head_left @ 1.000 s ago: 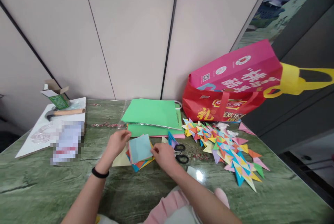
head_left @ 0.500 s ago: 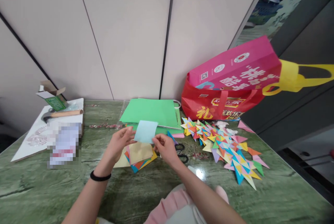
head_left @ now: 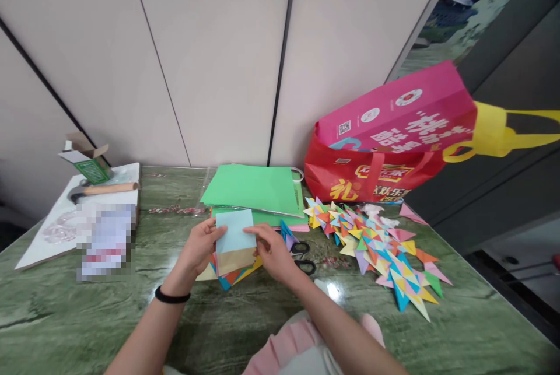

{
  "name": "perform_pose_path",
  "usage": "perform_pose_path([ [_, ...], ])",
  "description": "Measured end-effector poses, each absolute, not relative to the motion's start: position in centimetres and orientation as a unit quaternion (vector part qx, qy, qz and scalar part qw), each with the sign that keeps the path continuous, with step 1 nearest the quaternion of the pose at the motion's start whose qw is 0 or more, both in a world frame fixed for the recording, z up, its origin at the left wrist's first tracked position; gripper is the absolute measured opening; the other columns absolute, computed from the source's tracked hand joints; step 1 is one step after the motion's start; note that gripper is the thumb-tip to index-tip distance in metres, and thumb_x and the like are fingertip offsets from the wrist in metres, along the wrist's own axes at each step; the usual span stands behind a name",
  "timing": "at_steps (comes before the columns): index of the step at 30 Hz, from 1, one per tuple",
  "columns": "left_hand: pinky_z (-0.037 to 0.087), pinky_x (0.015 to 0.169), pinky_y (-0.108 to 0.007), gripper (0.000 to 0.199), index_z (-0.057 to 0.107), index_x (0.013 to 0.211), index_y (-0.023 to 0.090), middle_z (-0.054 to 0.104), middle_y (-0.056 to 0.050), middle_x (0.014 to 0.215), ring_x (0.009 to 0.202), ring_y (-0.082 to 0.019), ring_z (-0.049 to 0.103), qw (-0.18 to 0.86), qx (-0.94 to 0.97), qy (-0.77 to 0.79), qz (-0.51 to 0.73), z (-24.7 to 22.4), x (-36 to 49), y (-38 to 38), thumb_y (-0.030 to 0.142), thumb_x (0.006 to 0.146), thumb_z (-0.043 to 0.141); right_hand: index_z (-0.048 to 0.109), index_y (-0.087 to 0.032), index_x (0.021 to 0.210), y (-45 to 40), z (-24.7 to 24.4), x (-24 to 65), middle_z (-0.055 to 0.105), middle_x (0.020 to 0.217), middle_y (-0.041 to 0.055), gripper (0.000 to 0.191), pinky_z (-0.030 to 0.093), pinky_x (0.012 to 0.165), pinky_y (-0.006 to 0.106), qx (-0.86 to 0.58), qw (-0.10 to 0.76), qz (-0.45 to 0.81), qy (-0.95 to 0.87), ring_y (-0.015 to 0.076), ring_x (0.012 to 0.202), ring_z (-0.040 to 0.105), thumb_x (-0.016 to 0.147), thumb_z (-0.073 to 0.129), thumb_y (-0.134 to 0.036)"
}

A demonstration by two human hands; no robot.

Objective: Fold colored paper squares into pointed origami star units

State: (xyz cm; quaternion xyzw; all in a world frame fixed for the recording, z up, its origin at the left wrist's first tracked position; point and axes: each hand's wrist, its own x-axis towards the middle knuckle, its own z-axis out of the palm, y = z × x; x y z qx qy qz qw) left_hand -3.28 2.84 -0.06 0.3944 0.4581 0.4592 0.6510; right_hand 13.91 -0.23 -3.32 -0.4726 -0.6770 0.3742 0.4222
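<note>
A square of light blue paper (head_left: 235, 230) is held up over the table's middle. My left hand (head_left: 202, 246) pinches its left edge, thumb in front. On the opposite side my right hand (head_left: 270, 248) has its fingers closed at the right edge, index finger on the paper's face. Below lies a small pile of coloured paper squares (head_left: 236, 261), cream on top with orange, blue and yellow corners showing. Just right of my right hand are black-handled scissors (head_left: 305, 266), their blades hidden, and a folded blue and purple paper piece (head_left: 287, 235).
Green paper sheets (head_left: 251, 188) lie behind my hands. Many folded paper triangles (head_left: 376, 246) spread on the right, before a red bag (head_left: 371, 174) with a pink box. On the left, a white board (head_left: 48, 232) carries a wooden-handled tool (head_left: 109, 188) and a small green box (head_left: 94, 170).
The light blue paper has come down and slightly left, now overlapping the cream square in view. My left thumb has closed over its edge.
</note>
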Motion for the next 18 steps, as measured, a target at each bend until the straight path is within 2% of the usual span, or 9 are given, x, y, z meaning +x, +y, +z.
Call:
perform_pose_path([
  [2,0.051,0.058,-0.028,0.046,0.061,0.097,0.011,0.072,-0.005,0.072,0.066,-0.021,0.067,0.662,0.393,0.455,0.447,-0.2,-3.1,2.8,0.023,0.055,0.075,0.062,-0.024,0.103,-0.4,-3.1,14.0,0.053,0.106,0.0047,0.038,0.048,0.071,0.024,-0.467,0.414,0.353,-0.697,0.0160,0.096,0.054,0.073,0.049,-0.005],
  [5,0.051,0.054,-0.026,0.043,0.059,0.097,0.012,0.072,-0.004,0.072,0.062,-0.018,0.066,0.684,0.399,0.439,0.424,-0.2,-2.8,2.5,0.021,0.058,0.074,0.066,-0.023,0.094,-0.4,-2.9,14.0,0.051,0.109,0.0059,0.026,0.048,0.068,0.024,-0.482,0.416,0.354,-0.685,0.0186,0.098,0.053,0.070,0.063,-0.014],
  [8,0.054,0.057,-0.029,0.036,0.058,0.094,0.014,0.071,-0.005,0.079,0.064,-0.018,0.067,0.715,0.408,0.411,0.392,0.0,-2.5,2.2,0.022,0.062,0.073,0.067,-0.019,0.079,-0.3,-3.0,14.0,0.053,0.106,0.0063,0.009,0.047,0.066,0.023,-0.501,0.447,0.354,-0.651,0.0182,0.093,0.054,0.073,0.063,-0.024],
  [11,0.055,0.063,-0.032,0.029,0.059,0.089,0.014,0.070,-0.008,0.089,0.077,-0.022,0.067,0.745,0.406,0.375,0.372,0.3,-2.2,2.0,0.032,0.069,0.069,0.063,-0.016,0.068,0.0,-3.1,14.1,0.057,0.093,0.0056,0.016,0.045,0.067,0.024,-0.508,0.496,0.339,-0.617,0.0167,0.084,0.055,0.077,0.057,-0.027],
  [14,0.054,0.070,-0.035,0.036,0.058,0.096,0.015,0.068,-0.009,0.093,0.085,-0.024,0.065,0.741,0.433,0.350,0.377,0.3,-2.0,1.8,0.036,0.068,0.069,0.061,-0.015,0.069,0.2,-3.2,14.3,0.057,0.075,0.0024,0.015,0.044,0.060,0.023,-0.526,0.525,0.342,-0.575,0.0151,0.070,0.053,0.075,0.057,-0.028],
  [18,0.054,0.074,-0.036,0.056,0.053,0.108,0.016,0.068,-0.004,0.086,0.079,-0.021,0.067,0.681,0.477,0.397,0.388,0.1,-1.6,1.6,0.023,0.058,0.077,0.059,-0.016,0.083,0.3,-3.5,14.3,0.055,0.067,-0.0008,0.020,0.043,0.054,0.023,-0.532,0.537,0.382,-0.531,0.0140,0.062,0.051,0.070,0.062,-0.031],
])
